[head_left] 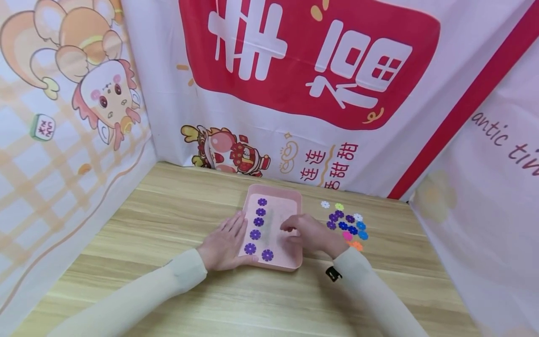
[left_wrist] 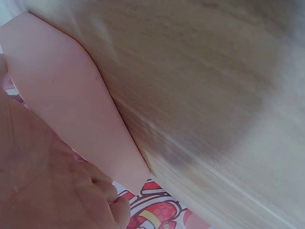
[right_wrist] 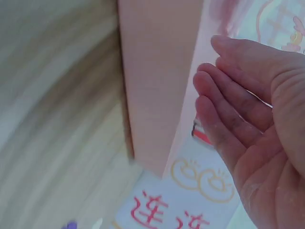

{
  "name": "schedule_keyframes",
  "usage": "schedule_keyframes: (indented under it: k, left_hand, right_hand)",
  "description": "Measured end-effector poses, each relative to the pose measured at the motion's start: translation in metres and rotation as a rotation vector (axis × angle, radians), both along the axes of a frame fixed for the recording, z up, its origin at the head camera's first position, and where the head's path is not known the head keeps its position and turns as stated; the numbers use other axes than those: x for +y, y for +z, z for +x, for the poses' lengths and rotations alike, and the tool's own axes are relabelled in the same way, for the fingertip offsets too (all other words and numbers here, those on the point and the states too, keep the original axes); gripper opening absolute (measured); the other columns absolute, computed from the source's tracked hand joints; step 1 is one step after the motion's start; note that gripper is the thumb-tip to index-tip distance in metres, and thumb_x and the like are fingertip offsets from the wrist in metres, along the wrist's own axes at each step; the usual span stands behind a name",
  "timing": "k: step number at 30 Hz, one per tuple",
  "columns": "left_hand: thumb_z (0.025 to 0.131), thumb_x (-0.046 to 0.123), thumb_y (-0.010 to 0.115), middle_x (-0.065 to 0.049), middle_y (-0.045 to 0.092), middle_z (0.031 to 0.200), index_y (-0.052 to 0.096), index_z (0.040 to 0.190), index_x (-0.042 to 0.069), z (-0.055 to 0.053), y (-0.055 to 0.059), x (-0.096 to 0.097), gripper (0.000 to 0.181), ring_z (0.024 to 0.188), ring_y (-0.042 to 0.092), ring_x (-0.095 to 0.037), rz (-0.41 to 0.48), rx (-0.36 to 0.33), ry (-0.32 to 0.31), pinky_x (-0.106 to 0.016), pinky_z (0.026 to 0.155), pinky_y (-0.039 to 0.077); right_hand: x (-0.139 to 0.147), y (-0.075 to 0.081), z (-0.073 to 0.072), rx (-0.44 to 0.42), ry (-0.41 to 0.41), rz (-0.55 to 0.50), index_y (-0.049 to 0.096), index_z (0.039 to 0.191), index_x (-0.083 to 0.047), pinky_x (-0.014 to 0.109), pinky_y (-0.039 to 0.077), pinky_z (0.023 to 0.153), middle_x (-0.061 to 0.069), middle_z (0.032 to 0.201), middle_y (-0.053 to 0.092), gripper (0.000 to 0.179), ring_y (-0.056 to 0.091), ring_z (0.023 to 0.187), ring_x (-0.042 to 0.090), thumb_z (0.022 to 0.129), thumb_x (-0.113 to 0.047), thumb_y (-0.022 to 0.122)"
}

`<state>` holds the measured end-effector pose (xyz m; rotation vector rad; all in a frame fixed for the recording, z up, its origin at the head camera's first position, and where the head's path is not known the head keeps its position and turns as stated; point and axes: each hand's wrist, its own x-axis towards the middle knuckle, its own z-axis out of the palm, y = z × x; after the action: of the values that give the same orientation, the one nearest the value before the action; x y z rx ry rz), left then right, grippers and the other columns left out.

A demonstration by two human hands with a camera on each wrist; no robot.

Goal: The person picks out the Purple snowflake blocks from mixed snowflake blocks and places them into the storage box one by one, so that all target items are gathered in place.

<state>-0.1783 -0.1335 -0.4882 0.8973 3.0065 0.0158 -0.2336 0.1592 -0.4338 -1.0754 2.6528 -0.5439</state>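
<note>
A shallow pink tray [head_left: 296, 201] sits on the wooden table. Inside it, several purple snowflake discs [head_left: 255, 234] form a column along the left side, with one more purple disc [head_left: 267, 255] near the front. My left hand [head_left: 225, 243] rests on the tray's left edge, fingers extended and thumb over the front left corner. Above the tray's right side hovers my right hand [head_left: 311, 232], its fingers loosely bent. In the right wrist view a gap shows between the thumb and fingers [right_wrist: 224, 114], with nothing held there.
Right of the tray lies a loose group of snowflake discs: dark blue [head_left: 343, 225], light blue [head_left: 363, 235], pink [head_left: 347, 235], orange [head_left: 357, 245], yellow-green [head_left: 339, 206] and white [head_left: 325, 204], among others. Printed cloth walls [head_left: 168, 93] stand behind and at both sides of the table [head_left: 177, 201].
</note>
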Motion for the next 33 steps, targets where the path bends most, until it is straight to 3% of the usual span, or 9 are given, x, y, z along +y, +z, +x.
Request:
schedule_keyframes:
  k: [7, 12, 15, 21, 28, 33]
  left_hand:
    - [0.093, 0.092, 0.026, -0.025, 0.013, 0.175, 0.024, 0.165, -0.004, -0.001, -0.002, 0.000, 0.120, 0.165, 0.014, -0.041, -0.013, 0.001, 0.009, -0.053, 0.134, 0.024]
    - [0.095, 0.087, 0.034, -0.028, 0.017, 0.174, 0.029, 0.163, -0.007, 0.004, 0.010, 0.002, 0.116, 0.164, 0.018, -0.044, 0.009, -0.021, -0.002, -0.055, 0.133, 0.026]
    - [0.097, 0.084, 0.038, -0.030, 0.020, 0.173, 0.030, 0.162, -0.009, 0.007, 0.016, 0.002, 0.113, 0.162, 0.020, -0.046, 0.039, -0.032, -0.009, -0.058, 0.132, 0.027]
    - [0.098, 0.080, 0.042, -0.030, 0.020, 0.173, 0.030, 0.161, -0.009, 0.011, 0.024, 0.002, 0.110, 0.162, 0.021, -0.046, 0.024, -0.048, -0.006, -0.057, 0.132, 0.028]
    - [0.097, 0.083, 0.039, -0.031, 0.021, 0.172, 0.032, 0.160, -0.010, 0.008, 0.016, 0.000, 0.113, 0.162, 0.022, -0.048, 0.065, -0.032, -0.013, -0.059, 0.131, 0.028]
    - [0.098, 0.083, 0.036, -0.031, 0.020, 0.172, 0.030, 0.161, -0.010, 0.008, 0.016, 0.001, 0.112, 0.162, 0.020, -0.046, 0.041, -0.031, -0.017, -0.056, 0.132, 0.027]
  right_hand:
    - [0.032, 0.014, -0.006, 0.064, -0.052, 0.008, 0.073, 0.130, -0.005, 0.046, 0.062, 0.101, 0.013, 0.129, 0.076, 0.038, 0.073, 0.116, 0.027, 0.094, -0.013, 0.081]
    - [0.063, 0.014, -0.012, 0.219, -0.061, 0.040, 0.074, 0.125, -0.006, 0.044, 0.063, 0.096, 0.011, 0.122, 0.078, 0.035, 0.074, 0.109, 0.023, 0.092, -0.013, 0.083]
    - [0.083, 0.012, -0.018, 0.263, -0.074, 0.023, 0.075, 0.121, -0.004, 0.046, 0.064, 0.093, 0.013, 0.117, 0.079, 0.031, 0.076, 0.104, 0.026, 0.092, -0.011, 0.083]
    - [0.114, 0.005, -0.026, 0.192, -0.155, 0.018, 0.075, 0.119, -0.002, 0.050, 0.063, 0.094, 0.015, 0.112, 0.079, 0.028, 0.075, 0.103, 0.033, 0.093, -0.010, 0.081]
    - [0.132, -0.011, -0.035, 0.137, -0.211, 0.061, 0.075, 0.122, 0.000, 0.054, 0.061, 0.099, 0.016, 0.116, 0.079, 0.030, 0.075, 0.109, 0.034, 0.093, -0.006, 0.080]
    - [0.137, -0.020, -0.039, 0.059, -0.299, 0.095, 0.075, 0.124, -0.004, 0.053, 0.061, 0.101, 0.015, 0.119, 0.078, 0.030, 0.075, 0.112, 0.032, 0.094, -0.009, 0.080]
